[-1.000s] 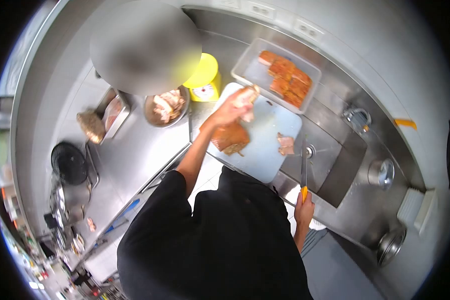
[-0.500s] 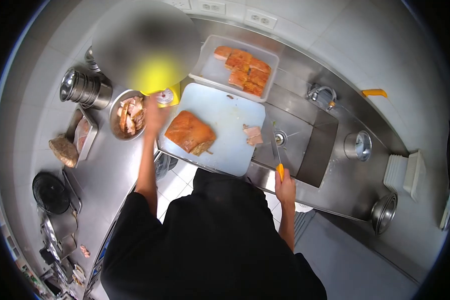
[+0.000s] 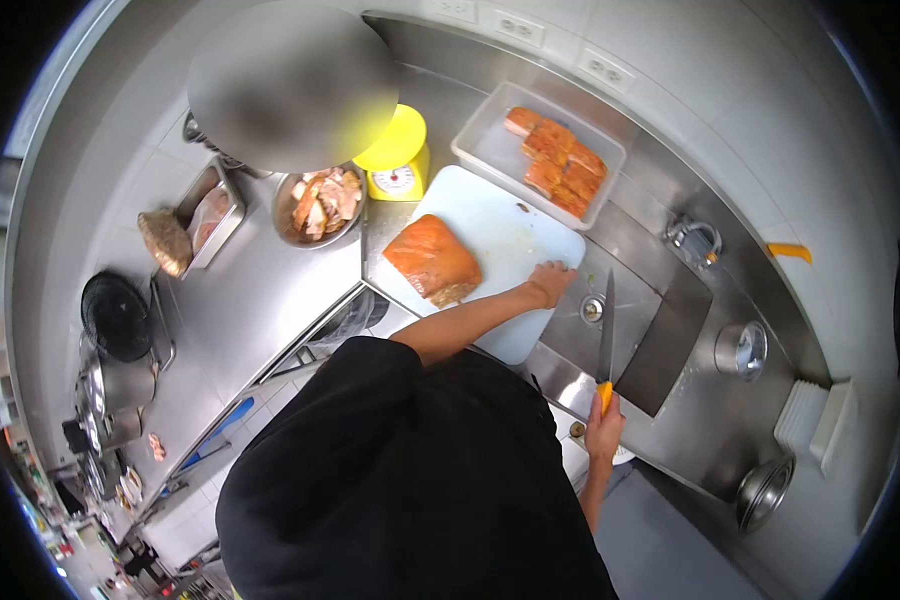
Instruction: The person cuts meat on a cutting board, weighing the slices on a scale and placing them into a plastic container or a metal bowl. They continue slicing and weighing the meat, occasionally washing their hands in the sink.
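Observation:
My left hand (image 3: 550, 284) reaches across the blue-white cutting board (image 3: 503, 235) to its right side. Its fingers are stretched out and lie on the board near the edge by the sink; what is under the palm is hidden. Left of it on the board sits a large browned slab of meat (image 3: 433, 259). My right hand (image 3: 603, 428) is closed round the yellow handle of a knife (image 3: 608, 335), whose long blade points away from me over the sink.
A clear plastic tub (image 3: 485, 140) of browned meat blocks stands behind the board. To the left are a yellow scale (image 3: 394, 180), a steel bowl (image 3: 288, 220) of meat pieces and a metal pan (image 3: 232, 215). The sink (image 3: 580, 345) and a steel pot (image 3: 741, 350) lie right.
My left hand has moved right, from beside the bowl and scale to the board's right side, covering where small meat pieces lay. The view has turned; the knife stays in my right hand.

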The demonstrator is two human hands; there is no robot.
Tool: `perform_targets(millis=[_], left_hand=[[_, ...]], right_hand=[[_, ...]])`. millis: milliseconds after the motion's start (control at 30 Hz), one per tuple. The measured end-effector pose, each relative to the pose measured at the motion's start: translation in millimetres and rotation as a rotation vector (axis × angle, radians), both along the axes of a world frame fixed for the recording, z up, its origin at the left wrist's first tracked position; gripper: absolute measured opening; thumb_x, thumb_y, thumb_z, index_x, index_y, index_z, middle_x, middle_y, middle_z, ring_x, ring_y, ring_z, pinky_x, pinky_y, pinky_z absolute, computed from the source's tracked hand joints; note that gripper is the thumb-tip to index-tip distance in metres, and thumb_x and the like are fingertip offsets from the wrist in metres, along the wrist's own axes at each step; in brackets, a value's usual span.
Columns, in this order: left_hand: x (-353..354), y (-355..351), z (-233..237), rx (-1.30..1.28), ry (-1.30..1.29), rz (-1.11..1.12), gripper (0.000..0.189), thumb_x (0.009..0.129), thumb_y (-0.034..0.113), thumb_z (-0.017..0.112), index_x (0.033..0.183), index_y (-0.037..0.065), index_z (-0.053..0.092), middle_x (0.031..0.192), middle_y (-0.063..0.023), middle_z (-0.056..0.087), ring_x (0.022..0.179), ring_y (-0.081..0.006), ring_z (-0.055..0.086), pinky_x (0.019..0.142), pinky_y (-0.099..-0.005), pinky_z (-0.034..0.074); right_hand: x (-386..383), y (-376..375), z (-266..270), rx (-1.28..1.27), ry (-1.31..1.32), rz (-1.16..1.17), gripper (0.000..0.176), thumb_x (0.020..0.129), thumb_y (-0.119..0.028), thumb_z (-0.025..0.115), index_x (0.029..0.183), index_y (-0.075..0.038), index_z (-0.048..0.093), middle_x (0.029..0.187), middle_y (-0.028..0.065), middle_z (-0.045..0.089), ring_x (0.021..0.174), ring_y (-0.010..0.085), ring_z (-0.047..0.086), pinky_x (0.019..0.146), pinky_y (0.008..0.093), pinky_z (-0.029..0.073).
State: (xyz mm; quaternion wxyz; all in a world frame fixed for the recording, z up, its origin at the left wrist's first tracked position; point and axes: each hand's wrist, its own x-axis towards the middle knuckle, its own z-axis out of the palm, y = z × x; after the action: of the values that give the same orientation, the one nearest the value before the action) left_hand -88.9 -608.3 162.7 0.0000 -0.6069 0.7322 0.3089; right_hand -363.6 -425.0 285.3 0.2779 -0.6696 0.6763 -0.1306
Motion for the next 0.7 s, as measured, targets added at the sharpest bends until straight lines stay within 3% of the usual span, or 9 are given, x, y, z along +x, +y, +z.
perform_targets(millis=[200,300,333,367,400,467,567,633,700], left_hand=[[125,23,47,-0.066,0.778,0.32,0.058,0.078,0.007,0.074,0.13,0.012,0.05,0.111,-0.0101,0.06,0.102,-0.0228,0.061,0.086,-0.0374,0.052],[220,83,149,-0.095,0.963,0.697,0.048,0.082,0.006,0.067,0.127,0.012,0.052,0.106,-0.001,0.058,0.096,-0.0132,0.056,0.081,-0.0308,0.05],[256,97,147,-0.244,0.71,0.795,0.048,0.084,0.005,0.066,0.129,0.011,0.051,0.106,-0.0029,0.06,0.097,-0.0165,0.059,0.084,-0.033,0.052],[294,108,124,-0.694,0.405,0.821,0.049,0.081,0.005,0.07,0.126,0.01,0.053,0.111,-0.011,0.064,0.102,-0.0233,0.064,0.088,-0.0369,0.053],[329,123,118,-0.661,0.445,0.995,0.049,0.081,0.007,0.072,0.126,0.01,0.054,0.112,-0.0125,0.065,0.104,-0.0282,0.066,0.09,-0.0399,0.054],[391,145,102,-0.763,0.099,1.095,0.049,0.08,0.014,0.076,0.126,0.012,0.059,0.119,-0.0108,0.064,0.116,-0.0317,0.059,0.104,-0.0474,0.044],[401,149,91,-0.861,-0.258,1.176,0.049,0.079,0.02,0.077,0.126,0.017,0.065,0.129,-0.0147,0.058,0.126,-0.0383,0.05,0.112,-0.0511,0.033],[362,120,98,-1.107,-0.207,0.955,0.046,0.08,0.016,0.075,0.124,0.012,0.065,0.127,-0.0177,0.059,0.124,-0.0396,0.052,0.108,-0.0518,0.037],[271,93,109,-0.979,0.333,0.85,0.034,0.081,0.003,0.071,0.115,0.006,0.066,0.109,-0.0171,0.065,0.108,-0.0349,0.063,0.098,-0.0451,0.047]], right_hand=[[-9,-23,8,-0.016,0.047,0.162,0.031,0.102,-0.03,0.059,0.111,-0.001,0.059,0.08,0.0277,0.068,0.076,0.0496,0.067,0.065,0.0575,0.05],[15,-35,11,0.01,0.074,0.212,0.031,0.102,-0.032,0.059,0.112,-0.002,0.059,0.082,0.0283,0.068,0.077,0.0501,0.066,0.067,0.0584,0.05],[22,-36,4,-0.049,0.083,0.254,0.033,0.102,-0.034,0.058,0.114,-0.003,0.059,0.085,0.0297,0.068,0.079,0.0516,0.066,0.069,0.0601,0.05],[27,-38,0,-0.023,0.096,0.276,0.034,0.102,-0.035,0.057,0.115,-0.003,0.059,0.086,0.0302,0.068,0.079,0.0522,0.065,0.07,0.0607,0.05],[35,-41,-3,0.005,0.109,0.296,0.035,0.102,-0.035,0.057,0.116,-0.003,0.059,0.087,0.0307,0.068,0.08,0.0527,0.065,0.071,0.0613,0.05],[50,-47,-9,0.043,0.13,0.317,0.036,0.102,-0.037,0.056,0.117,-0.003,0.058,0.088,0.0313,0.068,0.081,0.0535,0.065,0.073,0.0621,0.05],[61,-46,-14,0.079,0.156,0.283,0.037,0.102,-0.038,0.056,0.116,-0.003,0.058,0.088,0.0315,0.068,0.083,0.0538,0.065,0.074,0.0625,0.05],[62,-48,-13,0.091,0.164,0.247,0.038,0.102,-0.038,0.055,0.115,-0.003,0.058,0.088,0.0314,0.068,0.084,0.0537,0.066,0.074,0.0624,0.05],[54,-44,-13,0.086,0.173,0.225,0.037,0.102,-0.038,0.055,0.113,-0.003,0.058,0.087,0.0312,0.069,0.084,0.0537,0.066,0.075,0.0623,0.051]])
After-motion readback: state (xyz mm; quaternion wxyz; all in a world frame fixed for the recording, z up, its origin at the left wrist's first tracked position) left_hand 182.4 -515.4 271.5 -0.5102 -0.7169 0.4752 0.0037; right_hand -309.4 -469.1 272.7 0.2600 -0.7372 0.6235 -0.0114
